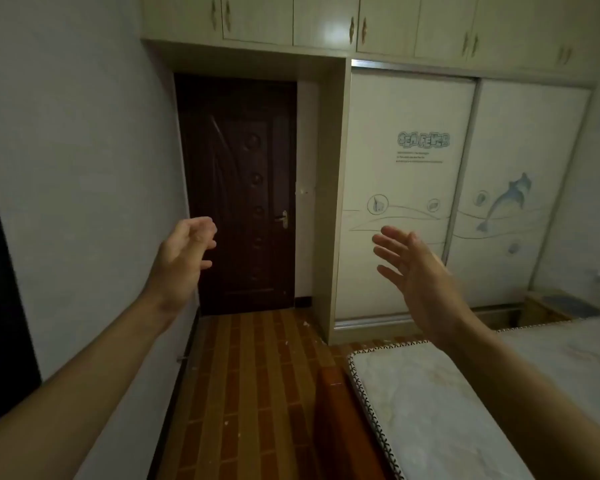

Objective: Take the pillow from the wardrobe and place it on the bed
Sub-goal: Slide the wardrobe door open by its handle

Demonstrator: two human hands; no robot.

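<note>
A cream wardrobe [406,188] with two sliding doors fills the far right wall; both doors are closed, printed with "SEA FEVER" and a dolphin. No pillow is visible. A bare mattress on the bed [430,410] lies at the lower right. My left hand [184,258] is raised in front of the dark door, fingers loosely curled, holding nothing. My right hand [416,271] is raised in front of the left wardrobe door, fingers spread, empty and well short of the door.
A dark wooden room door [243,188] stands closed at centre. Overhead cabinets [326,19] run along the top. A brown tiled floor [243,375] leads to the door. A small bedside stand [555,306] sits at the far right. A black panel [0,306] hangs on the left wall.
</note>
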